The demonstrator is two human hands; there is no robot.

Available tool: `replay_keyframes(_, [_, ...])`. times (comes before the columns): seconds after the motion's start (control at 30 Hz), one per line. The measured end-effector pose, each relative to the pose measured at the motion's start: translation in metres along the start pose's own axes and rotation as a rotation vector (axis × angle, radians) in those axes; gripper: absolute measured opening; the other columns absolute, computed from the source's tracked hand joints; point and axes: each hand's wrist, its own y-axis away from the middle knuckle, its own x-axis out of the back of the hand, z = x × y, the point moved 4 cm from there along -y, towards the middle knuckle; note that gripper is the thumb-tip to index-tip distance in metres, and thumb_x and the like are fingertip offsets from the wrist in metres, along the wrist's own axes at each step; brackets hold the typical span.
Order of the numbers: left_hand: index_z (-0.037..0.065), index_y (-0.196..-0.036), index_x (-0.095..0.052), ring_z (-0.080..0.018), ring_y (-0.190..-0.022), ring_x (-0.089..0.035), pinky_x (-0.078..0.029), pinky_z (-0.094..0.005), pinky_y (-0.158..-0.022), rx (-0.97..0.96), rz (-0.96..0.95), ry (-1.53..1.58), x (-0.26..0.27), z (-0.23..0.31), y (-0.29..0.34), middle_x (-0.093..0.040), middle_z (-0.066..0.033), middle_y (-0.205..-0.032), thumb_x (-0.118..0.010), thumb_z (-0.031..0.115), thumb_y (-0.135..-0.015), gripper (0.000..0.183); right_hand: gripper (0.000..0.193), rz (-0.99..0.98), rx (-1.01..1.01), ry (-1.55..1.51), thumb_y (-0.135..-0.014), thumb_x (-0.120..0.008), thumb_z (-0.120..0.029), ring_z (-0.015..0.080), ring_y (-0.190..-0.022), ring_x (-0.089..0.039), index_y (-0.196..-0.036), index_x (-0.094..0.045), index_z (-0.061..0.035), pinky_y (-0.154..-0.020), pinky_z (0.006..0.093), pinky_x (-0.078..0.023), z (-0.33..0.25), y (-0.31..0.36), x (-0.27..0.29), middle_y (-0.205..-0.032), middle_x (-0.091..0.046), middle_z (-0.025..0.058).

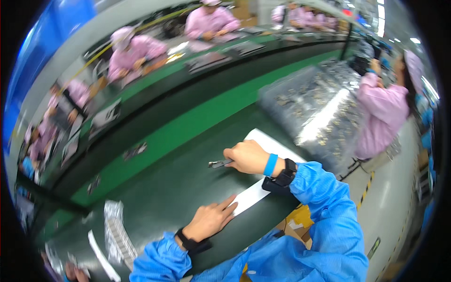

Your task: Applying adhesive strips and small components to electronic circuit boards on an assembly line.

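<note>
My right hand (251, 157) is closed in a pinch over the dark green table. A small dark grey piece with a shiny metal end (219, 164) sticks out leftward from its fingers; its exact kind is too small to make out. Beneath that hand and wrist lies a long white strip (248, 197), running from upper right to lower left. My left hand (209, 220) lies flat, its outstretched fingertips touching the strip's lower-left end. It grips nothing.
A clear plastic tray stack (305, 108) with many small parts stands at the right, beside a co-worker in pink (383, 113). Clear bagged strips (117, 230) and a narrow white strip (102, 256) lie lower left. Across a green conveyor (188, 120), several people sit working.
</note>
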Motion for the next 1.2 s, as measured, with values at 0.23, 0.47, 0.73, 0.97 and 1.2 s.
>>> replay_keyframes(0.23, [0.013, -0.119, -0.059, -0.0184, -0.070, -0.063, -0.053, -0.0307, -0.054, 0.110, 0.021, 0.056, -0.005, -0.008, 0.028, -0.052, -0.0028, -0.135, -0.062, 0.027, -0.086, 0.035, 0.021, -0.210, 0.122, -0.120, -0.075, -0.072, -0.029, 0.0330, -0.067, -0.065, -0.083, -0.070, -0.0099, -0.061, 0.0429, -0.051, -0.045, -0.032, -0.041, -0.066, -0.065, 0.0128])
replay_keyframes(0.47, [0.012, -0.116, -0.060, -0.0180, -0.068, -0.064, -0.054, -0.0312, -0.053, 0.089, 0.069, 0.107, -0.007, -0.013, 0.028, -0.053, -0.0043, -0.133, -0.065, 0.025, -0.083, 0.036, 0.022, -0.326, 0.217, -0.252, -0.075, -0.073, -0.028, 0.0305, -0.062, -0.062, -0.085, -0.071, -0.0083, -0.058, 0.0411, -0.048, -0.043, -0.039, -0.053, -0.065, -0.064, 0.0120])
replay_keyframes(0.73, [0.007, -0.113, -0.061, -0.0183, -0.065, -0.061, -0.053, -0.0295, -0.052, 0.071, 0.076, 0.143, -0.011, -0.009, 0.026, -0.055, -0.0080, -0.131, -0.062, 0.019, -0.081, 0.034, 0.016, -0.013, 0.313, 0.010, -0.066, -0.073, -0.013, 0.0218, -0.064, -0.063, -0.079, -0.065, -0.0086, -0.050, 0.0352, -0.048, -0.064, 0.003, -0.050, -0.076, -0.056, 0.0041])
replay_keyframes(0.97, [0.011, -0.112, -0.063, -0.0146, -0.063, -0.056, -0.053, -0.0278, -0.052, 0.120, 0.087, 0.082, -0.013, -0.007, 0.024, -0.056, -0.0015, -0.130, -0.066, 0.022, -0.081, 0.032, 0.020, 0.212, -0.340, -1.080, -0.086, -0.054, -0.014, 0.0177, -0.080, -0.058, -0.092, -0.064, 0.0008, -0.072, 0.0281, -0.046, -0.027, 0.063, -0.012, -0.093, -0.060, 0.0102])
replay_keyframes(1.2, [0.010, -0.108, -0.063, -0.0121, -0.067, -0.053, -0.052, -0.0254, -0.054, 0.135, 0.094, 0.073, -0.007, -0.008, 0.019, -0.055, -0.0021, -0.130, -0.069, 0.021, -0.078, 0.034, 0.039, 0.168, -0.580, -1.125, -0.098, -0.041, -0.029, 0.0070, -0.061, -0.047, -0.086, -0.063, 0.0007, -0.057, 0.0222, -0.037, -0.033, 0.096, -0.038, -0.068, -0.051, 0.0002])
